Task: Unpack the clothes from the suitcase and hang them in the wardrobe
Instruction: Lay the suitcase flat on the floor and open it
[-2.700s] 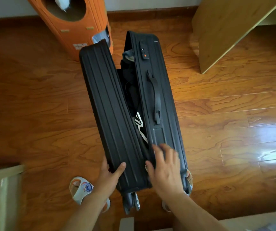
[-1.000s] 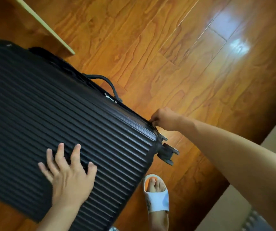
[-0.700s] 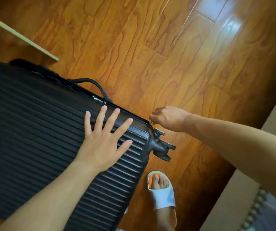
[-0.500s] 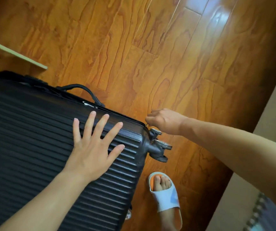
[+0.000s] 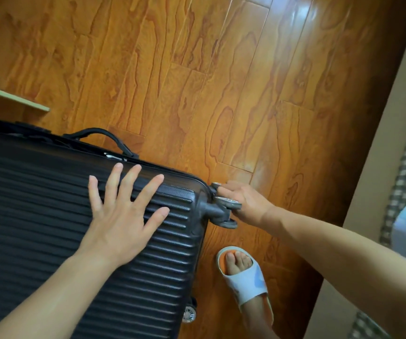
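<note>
Suitcase (image 5: 50,216), black and ribbed, lies on its broad side on the wooden floor (image 5: 197,69), closed as far as I can see, its carry handle (image 5: 99,133) along the far edge. The left hand (image 5: 121,211) rests flat on the shell with fingers spread, gripping nothing. The right hand (image 5: 246,204) reaches in behind the corner wheel (image 5: 224,211); whether it pinches a zip pull or the wheel itself I cannot tell. That hard shell looks stiff and slick, poor for gripping, and likely heavy if packed, so I'd take it by the handle or the edge seam. A foot in a white slipper (image 5: 246,280) stands just beside it. A pale board edge (image 5: 13,99) shows farther off.
</note>
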`<action>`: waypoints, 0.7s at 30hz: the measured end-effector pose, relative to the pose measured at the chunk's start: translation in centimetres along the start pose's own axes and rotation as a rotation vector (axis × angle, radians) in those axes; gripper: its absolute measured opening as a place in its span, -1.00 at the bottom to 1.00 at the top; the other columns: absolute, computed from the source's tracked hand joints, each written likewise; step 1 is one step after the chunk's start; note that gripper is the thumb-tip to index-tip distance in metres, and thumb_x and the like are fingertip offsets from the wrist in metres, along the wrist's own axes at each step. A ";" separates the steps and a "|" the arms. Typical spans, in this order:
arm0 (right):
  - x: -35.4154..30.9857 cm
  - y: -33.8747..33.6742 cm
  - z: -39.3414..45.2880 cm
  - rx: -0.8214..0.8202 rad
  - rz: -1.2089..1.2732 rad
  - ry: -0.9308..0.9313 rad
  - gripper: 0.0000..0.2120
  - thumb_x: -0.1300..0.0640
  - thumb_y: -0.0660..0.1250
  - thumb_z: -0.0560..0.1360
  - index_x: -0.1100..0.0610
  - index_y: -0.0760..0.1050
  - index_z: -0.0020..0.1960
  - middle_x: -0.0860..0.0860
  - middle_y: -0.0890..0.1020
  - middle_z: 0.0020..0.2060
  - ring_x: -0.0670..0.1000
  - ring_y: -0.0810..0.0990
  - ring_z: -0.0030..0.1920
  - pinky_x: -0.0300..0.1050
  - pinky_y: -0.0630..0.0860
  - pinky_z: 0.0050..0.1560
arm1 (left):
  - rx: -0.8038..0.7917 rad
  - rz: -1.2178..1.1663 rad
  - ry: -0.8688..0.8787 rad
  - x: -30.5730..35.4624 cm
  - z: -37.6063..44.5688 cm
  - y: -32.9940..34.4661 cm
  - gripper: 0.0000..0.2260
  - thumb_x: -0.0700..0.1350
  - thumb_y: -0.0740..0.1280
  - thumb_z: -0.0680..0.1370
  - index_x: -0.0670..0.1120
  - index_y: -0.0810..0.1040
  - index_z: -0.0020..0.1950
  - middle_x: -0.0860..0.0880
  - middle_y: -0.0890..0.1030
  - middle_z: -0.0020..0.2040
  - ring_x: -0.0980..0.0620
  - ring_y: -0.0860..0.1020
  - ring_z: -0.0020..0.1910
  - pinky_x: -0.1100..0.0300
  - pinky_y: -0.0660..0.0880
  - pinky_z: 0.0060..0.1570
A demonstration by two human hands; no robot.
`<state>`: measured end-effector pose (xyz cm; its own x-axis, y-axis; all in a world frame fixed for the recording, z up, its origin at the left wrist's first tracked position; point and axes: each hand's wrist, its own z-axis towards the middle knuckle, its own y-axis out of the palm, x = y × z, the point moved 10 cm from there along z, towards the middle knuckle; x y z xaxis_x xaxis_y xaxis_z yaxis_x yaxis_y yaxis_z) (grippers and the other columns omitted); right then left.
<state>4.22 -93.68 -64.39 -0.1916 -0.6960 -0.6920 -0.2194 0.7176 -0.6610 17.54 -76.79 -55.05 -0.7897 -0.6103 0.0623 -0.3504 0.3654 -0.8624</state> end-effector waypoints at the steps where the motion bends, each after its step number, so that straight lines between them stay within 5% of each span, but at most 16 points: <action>1: 0.7 0.8 -0.8 0.042 0.072 0.068 -0.87 0.23 0.32 0.56 0.05 0.43 -0.11 -0.10 0.50 -0.19 -0.14 0.37 -0.18 -0.37 0.28 -0.12 | 0.002 -0.004 0.000 0.0 0.1 0.1 -0.40 0.38 -0.14 0.61 0.21 0.10 0.62 -0.13 0.11 0.62 -0.20 -0.10 0.63 -0.44 -0.16 0.48; 4: 1.4 4.8 -3.3 0.094 0.135 0.267 -0.88 0.14 0.18 0.58 0.05 0.50 0.02 -0.06 0.56 -0.06 -0.05 0.55 -0.01 -0.25 0.44 0.00 | 0.013 0.001 0.009 0.0 0.3 0.3 -0.39 0.39 -0.16 0.61 0.21 0.07 0.63 -0.13 0.10 0.61 -0.21 -0.09 0.62 -0.46 -0.16 0.47; 6: -1.0 8.7 -5.7 0.108 0.080 0.220 -0.81 0.15 0.12 0.56 0.05 0.46 0.09 -0.04 0.55 -0.06 -0.04 0.51 -0.03 -0.11 0.49 -0.02 | 0.024 -0.006 0.000 0.1 0.3 0.4 -0.40 0.39 -0.18 0.61 0.24 0.03 0.62 -0.11 0.08 0.62 -0.21 -0.11 0.62 -0.45 -0.19 0.47; 10: -8.6 18.0 -11.7 -0.041 0.033 0.122 -0.89 0.22 0.17 0.53 0.01 0.33 -0.08 0.02 0.49 -0.24 0.06 0.44 -0.20 0.07 0.46 -0.18 | 0.029 0.002 -0.031 -0.1 0.5 0.3 -0.42 0.40 -0.22 0.60 0.29 -0.10 0.61 -0.08 -0.06 0.65 -0.16 -0.22 0.62 -0.39 -0.28 0.48; 13: -13.2 23.1 -14.7 -0.182 0.045 0.173 -0.91 0.13 0.09 0.48 0.05 0.36 -0.14 0.04 0.53 -0.26 0.10 0.51 -0.20 0.00 0.43 -0.20 | -0.008 -0.030 -0.089 -0.1 -0.8 0.3 -0.42 0.39 -0.16 0.61 0.31 -0.22 0.60 -0.04 -0.26 0.65 -0.15 -0.32 0.61 -0.34 -0.28 0.51; 16: -14.2 23.4 -15.4 -0.136 0.032 0.326 -0.82 0.02 0.11 0.45 0.05 0.44 -0.18 0.01 0.57 -0.25 0.10 0.56 -0.17 0.00 0.44 -0.20 | 0.022 -0.093 0.054 1.5 -7.3 1.3 -0.39 0.36 -0.04 0.63 0.33 -0.28 0.59 0.00 -0.35 0.63 -0.14 -0.35 0.60 -0.31 -0.21 0.54; 18: -13.3 24.0 -16.8 -0.045 0.056 0.473 -0.86 0.11 0.29 0.46 0.00 0.40 -0.27 -0.05 0.55 -0.31 0.08 0.58 -0.21 0.00 0.51 -0.21 | -0.021 -0.091 0.176 1.4 -15.1 5.0 -0.36 0.37 0.00 0.61 0.35 -0.29 0.58 0.04 -0.35 0.63 -0.11 -0.35 0.60 -0.30 -0.21 0.55; 21: -11.7 25.7 -19.2 0.183 0.263 0.691 -0.67 0.21 0.43 0.47 -0.09 0.40 -0.33 -0.08 0.55 -0.34 0.03 0.56 -0.22 -0.04 0.53 -0.14 | -0.083 0.091 0.224 -2.8 -25.9 12.8 -0.34 0.46 -0.14 0.57 0.31 -0.33 0.59 -0.01 -0.38 0.62 -0.17 -0.39 0.58 -0.40 -0.17 0.51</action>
<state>-17.59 -67.58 -67.70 -0.7840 -0.3161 -0.5342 0.0669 0.8126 -0.5790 2.22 -52.22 -53.29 -0.9087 -0.4044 0.1039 -0.3052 0.4737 -0.8261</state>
